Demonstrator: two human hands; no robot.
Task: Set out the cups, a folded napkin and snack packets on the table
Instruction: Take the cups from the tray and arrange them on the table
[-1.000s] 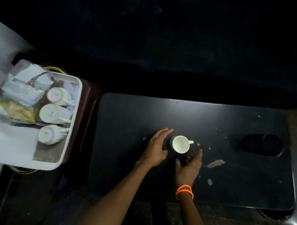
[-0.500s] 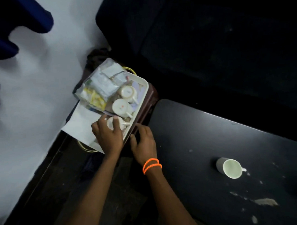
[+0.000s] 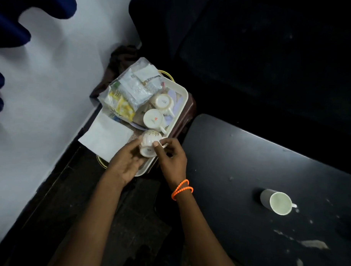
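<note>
A white cup [image 3: 149, 145] is held between both hands above the near corner of a cream tray [image 3: 183, 97]. The left hand [image 3: 127, 163] cradles the cup from below and from the left, its fingers [image 3: 135, 143] curled around the cup's body. The right hand [image 3: 172, 159] meets it from the right, thumb and fingers [image 3: 157, 150] pinched at the cup's handle side; an orange beaded bracelet [image 3: 182, 189] is worn on that wrist. The held cup is tilted, its base turned toward the camera.

Two more white cups remain in the tray: a middle cup [image 3: 154, 119] just beyond the held one, and a far cup [image 3: 162, 102] behind it, both shown base-up or on their sides, handles pointing right. Snack packets [image 3: 128, 91], clear, silvery and yellow, are piled in the tray's far left part. A folded white napkin [image 3: 105, 138] lies at the tray's near left, overhanging the edge. The tray rests on a dark brown stand [image 3: 188, 111] just beside the left end of the black desk [image 3: 249, 165].

One cup [image 3: 277, 202], already set out, stands upright on the desk, well apart from the tray, its pale interior visible and its handle pointing right. Pale scuffs [image 3: 314, 244] mark the desk surface near it.
</note>
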